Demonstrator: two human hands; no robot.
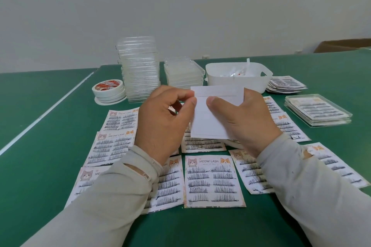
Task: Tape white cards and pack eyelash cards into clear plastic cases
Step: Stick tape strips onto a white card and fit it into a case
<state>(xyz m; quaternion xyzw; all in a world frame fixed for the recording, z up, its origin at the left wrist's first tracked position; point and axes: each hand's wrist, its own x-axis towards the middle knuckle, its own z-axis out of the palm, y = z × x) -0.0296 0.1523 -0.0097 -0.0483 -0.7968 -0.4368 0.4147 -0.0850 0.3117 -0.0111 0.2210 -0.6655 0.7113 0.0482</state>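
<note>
Both hands lift the card [208, 118] clear of the bench [50, 126]: right hand [243, 120] pinches it steady, left hand [164, 118] pinches its taped edge.

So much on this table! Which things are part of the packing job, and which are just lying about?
Job:
white card, held by left hand and right hand
tape rolls
lash cards
empty cases
filled cases

Lying about:
white bin of scraps
cardboard box
</note>
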